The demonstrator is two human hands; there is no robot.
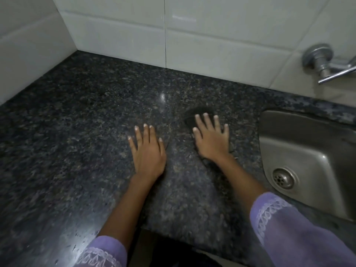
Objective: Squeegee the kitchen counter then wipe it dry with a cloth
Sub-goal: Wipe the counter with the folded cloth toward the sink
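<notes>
A dark speckled granite counter point(81, 120) fills the view. My right hand point(212, 139) lies flat, fingers spread, pressing on a dark cloth point(192, 114) that shows past the fingertips and at the wrist side. My left hand point(147, 151) rests flat on the bare stone a little to the left, fingers apart, holding nothing. No squeegee is in view. Water drops glint on the counter near the front left.
A steel sink point(300, 151) with a round drain point(284, 178) is set into the counter at the right. A metal tap point(323, 62) sticks out of the white tiled wall point(212, 31) above it. Tiled walls meet in the back left corner.
</notes>
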